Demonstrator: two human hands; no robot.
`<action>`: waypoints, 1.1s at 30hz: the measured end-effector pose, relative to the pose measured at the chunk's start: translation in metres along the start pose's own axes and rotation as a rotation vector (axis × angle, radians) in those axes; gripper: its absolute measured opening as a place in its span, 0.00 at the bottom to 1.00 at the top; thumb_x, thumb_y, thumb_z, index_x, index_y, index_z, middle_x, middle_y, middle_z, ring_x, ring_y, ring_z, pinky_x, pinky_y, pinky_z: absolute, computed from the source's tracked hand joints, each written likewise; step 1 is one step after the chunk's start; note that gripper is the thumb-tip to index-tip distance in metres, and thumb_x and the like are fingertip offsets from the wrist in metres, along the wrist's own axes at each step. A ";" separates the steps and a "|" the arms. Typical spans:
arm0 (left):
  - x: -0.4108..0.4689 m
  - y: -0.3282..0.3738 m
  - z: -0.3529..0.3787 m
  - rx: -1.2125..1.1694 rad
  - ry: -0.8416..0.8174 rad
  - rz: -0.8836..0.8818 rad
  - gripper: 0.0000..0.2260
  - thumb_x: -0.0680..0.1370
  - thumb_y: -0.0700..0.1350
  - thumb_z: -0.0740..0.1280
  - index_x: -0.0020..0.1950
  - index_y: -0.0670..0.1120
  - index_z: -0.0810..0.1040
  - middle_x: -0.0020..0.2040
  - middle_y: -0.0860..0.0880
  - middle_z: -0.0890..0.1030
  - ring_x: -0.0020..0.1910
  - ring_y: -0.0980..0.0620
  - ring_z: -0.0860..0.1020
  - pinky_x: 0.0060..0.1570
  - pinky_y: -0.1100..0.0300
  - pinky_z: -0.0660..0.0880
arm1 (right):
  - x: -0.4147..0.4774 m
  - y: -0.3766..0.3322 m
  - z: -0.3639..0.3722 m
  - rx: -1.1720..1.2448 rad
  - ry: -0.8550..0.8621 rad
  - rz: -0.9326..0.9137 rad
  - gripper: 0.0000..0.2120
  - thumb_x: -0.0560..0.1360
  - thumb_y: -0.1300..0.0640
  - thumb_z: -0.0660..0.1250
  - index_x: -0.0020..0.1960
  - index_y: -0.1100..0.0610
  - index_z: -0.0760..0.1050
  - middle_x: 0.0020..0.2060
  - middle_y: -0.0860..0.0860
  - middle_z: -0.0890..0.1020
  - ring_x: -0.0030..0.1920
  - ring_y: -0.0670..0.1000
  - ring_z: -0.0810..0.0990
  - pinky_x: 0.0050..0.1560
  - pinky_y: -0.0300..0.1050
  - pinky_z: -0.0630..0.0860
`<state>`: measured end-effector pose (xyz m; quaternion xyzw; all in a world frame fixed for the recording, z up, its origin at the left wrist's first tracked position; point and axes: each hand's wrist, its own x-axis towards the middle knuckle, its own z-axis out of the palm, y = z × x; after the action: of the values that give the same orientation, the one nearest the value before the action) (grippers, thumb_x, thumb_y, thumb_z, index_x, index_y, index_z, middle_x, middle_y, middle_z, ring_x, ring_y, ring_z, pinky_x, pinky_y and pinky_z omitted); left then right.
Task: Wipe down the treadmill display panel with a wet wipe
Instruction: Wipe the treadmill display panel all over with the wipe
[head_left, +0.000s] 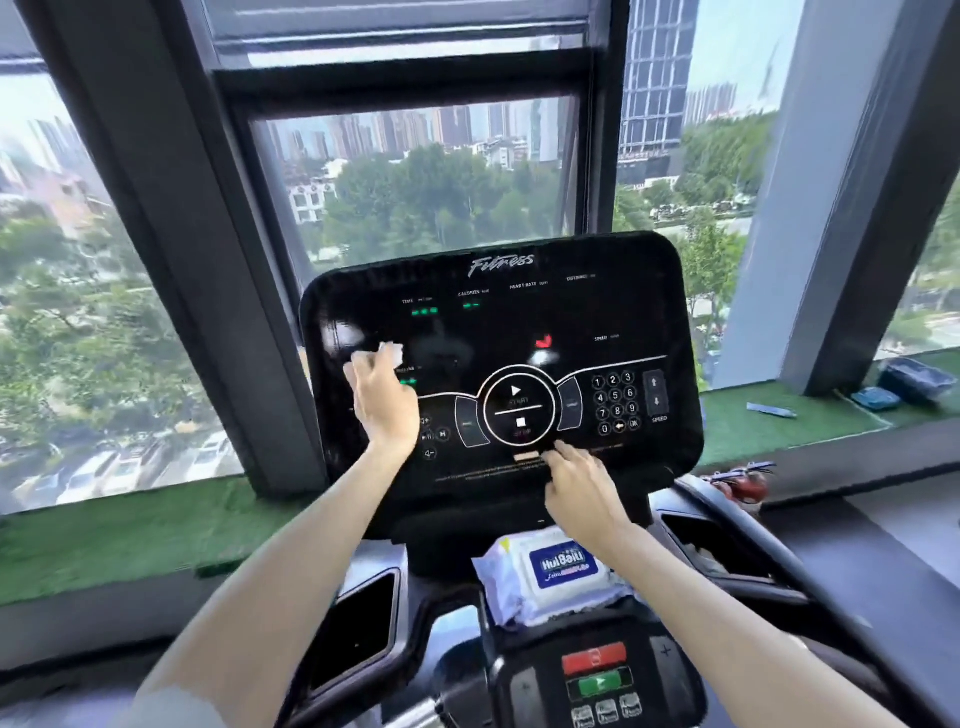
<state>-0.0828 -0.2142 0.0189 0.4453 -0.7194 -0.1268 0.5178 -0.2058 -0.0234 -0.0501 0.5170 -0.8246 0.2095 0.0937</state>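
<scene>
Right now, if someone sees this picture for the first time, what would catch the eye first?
The black treadmill display panel in the centre stands out, with its lit round start and stop control. The left hand presses a white wet wipe on the panel's left part, while the right hand touches its lower edge. Below the panel lies a pack of wet wipes with a blue label.

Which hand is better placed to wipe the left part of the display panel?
Left. The left hand holds the wet wipe on the display panel; the right hand rests at its lower edge, empty.
</scene>
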 end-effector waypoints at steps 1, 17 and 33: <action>-0.006 -0.001 0.007 0.003 -0.025 0.004 0.27 0.67 0.23 0.57 0.61 0.44 0.76 0.50 0.43 0.72 0.53 0.44 0.69 0.39 0.53 0.72 | 0.002 -0.003 0.001 0.010 -0.052 0.020 0.20 0.72 0.66 0.57 0.63 0.61 0.72 0.63 0.59 0.73 0.65 0.57 0.70 0.64 0.48 0.66; -0.005 0.030 0.014 -0.189 0.139 -0.026 0.21 0.73 0.26 0.60 0.57 0.46 0.81 0.45 0.49 0.68 0.48 0.51 0.67 0.41 0.70 0.64 | -0.003 0.004 0.005 0.068 -0.065 0.022 0.21 0.73 0.66 0.56 0.65 0.60 0.70 0.65 0.55 0.72 0.65 0.55 0.69 0.63 0.45 0.65; -0.013 0.012 0.002 -0.016 0.139 0.002 0.26 0.69 0.23 0.58 0.60 0.45 0.78 0.50 0.43 0.71 0.51 0.45 0.70 0.36 0.56 0.72 | -0.012 0.022 0.013 0.146 -0.141 0.092 0.22 0.71 0.67 0.57 0.64 0.60 0.71 0.58 0.55 0.77 0.58 0.57 0.75 0.58 0.48 0.70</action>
<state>-0.0901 -0.1978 0.0173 0.4481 -0.6812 -0.1007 0.5700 -0.2195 -0.0109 -0.0723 0.4974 -0.8346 0.2365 -0.0121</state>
